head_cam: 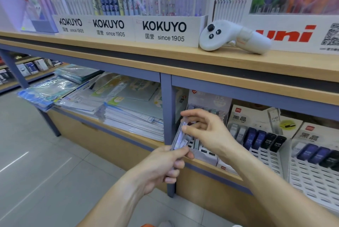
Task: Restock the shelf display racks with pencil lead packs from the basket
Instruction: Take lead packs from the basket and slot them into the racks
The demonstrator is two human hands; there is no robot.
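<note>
Left hand (165, 164) pinches the lower end of a slim stack of lead packs (180, 136); right hand (205, 129) pinches the top — perhaps one pack. Right of both grips, racks (271, 155) hold "HB 0.5" tubes (264, 139). Above, "KOKUYO since 1905" signs (164, 30).

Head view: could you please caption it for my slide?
Both hands, left and right, hold lead packs before the rack.

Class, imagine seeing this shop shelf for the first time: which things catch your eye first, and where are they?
At centre, the left hand and right hand hold a stack of lead packs in front of the lower shelf. On the upper shelf lies a white controller, right of three bold KOKUYO signs. Dark lead packs fill the white racks at lower right.
</note>
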